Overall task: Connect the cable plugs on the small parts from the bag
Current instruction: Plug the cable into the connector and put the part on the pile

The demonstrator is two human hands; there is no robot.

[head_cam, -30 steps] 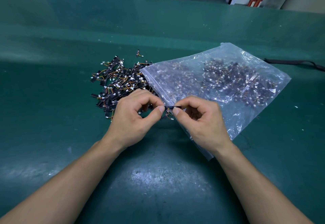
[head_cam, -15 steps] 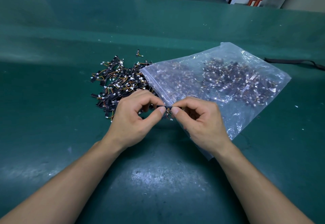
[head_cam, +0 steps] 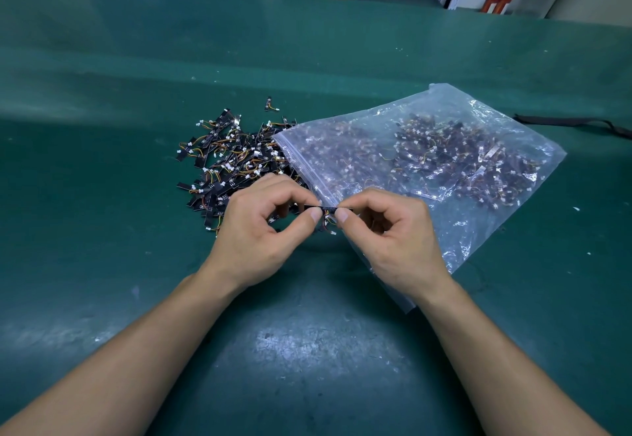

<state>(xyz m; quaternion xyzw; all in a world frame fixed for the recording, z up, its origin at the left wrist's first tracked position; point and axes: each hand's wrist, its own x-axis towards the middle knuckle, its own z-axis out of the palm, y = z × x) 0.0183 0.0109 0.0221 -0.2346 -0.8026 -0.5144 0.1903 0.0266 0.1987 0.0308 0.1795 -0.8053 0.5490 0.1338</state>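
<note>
Am watching left hand (head_cam: 260, 230) and right hand (head_cam: 393, 230) still pinching one small part (head_cam: 327, 210) by bag (head_cam: 427, 162); fingertips closing in, plug seemingly mating.

a thin black strip part (head_cam: 327, 209) with short orange wires and a white plug hangs level, pinched between both hands. a loose pile of like parts (head_cam: 232, 165) lies just beyond the left hand; the clear bag (head_cam: 427, 162), half full, sprawls beyond the right hand.
</note>
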